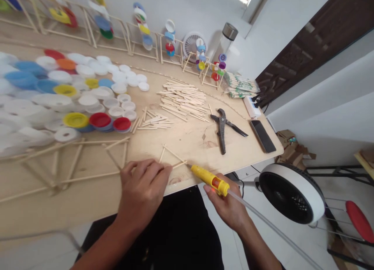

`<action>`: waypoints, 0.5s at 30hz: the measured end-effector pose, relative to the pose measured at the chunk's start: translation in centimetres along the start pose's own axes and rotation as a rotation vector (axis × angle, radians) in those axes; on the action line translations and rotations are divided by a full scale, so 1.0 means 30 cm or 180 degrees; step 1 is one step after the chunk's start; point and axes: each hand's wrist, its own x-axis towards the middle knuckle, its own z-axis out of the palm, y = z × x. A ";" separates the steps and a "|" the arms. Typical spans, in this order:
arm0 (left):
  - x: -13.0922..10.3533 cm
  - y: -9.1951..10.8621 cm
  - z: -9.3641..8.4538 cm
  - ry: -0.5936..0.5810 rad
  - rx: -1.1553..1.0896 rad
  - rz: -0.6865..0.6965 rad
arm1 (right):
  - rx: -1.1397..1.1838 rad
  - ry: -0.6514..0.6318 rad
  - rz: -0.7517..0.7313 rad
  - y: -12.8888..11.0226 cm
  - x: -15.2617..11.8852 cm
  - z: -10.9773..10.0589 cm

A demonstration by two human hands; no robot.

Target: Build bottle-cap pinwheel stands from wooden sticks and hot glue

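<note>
My right hand (226, 205) is wrapped round a yellow hot glue gun (206, 177), with a long clear glue stick (271, 227) trailing from its back end. The gun's nozzle touches or nearly touches a corner of a small triangle of thin wooden sticks (174, 153) near the front edge of the table. My left hand (143, 188) lies over the near side of this triangle, fingers bent and close together, pressing a stick against the tabletop. The fingertips hide part of that stick. Left of this hand lie larger stick frames (90, 178), somewhat blurred.
Loose sticks (184, 100) and shorter pieces (154, 122) lie beyond my hands. Cutting pliers (222, 131) and a phone (263, 135) are at right. Bottle caps (99, 120) crowd the left. Stick frames with caps (143, 28) line the wall. A fan (289, 192) stands beside the table.
</note>
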 end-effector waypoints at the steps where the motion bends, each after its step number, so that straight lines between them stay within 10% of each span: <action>1: 0.000 0.000 -0.001 -0.0005 0.0002 -0.0003 | -0.0023 0.0005 0.0009 -0.001 0.001 0.000; 15: -0.005 -0.006 0.003 0.0140 -0.0067 0.0043 | 0.0686 -0.0033 0.0249 0.012 -0.022 -0.003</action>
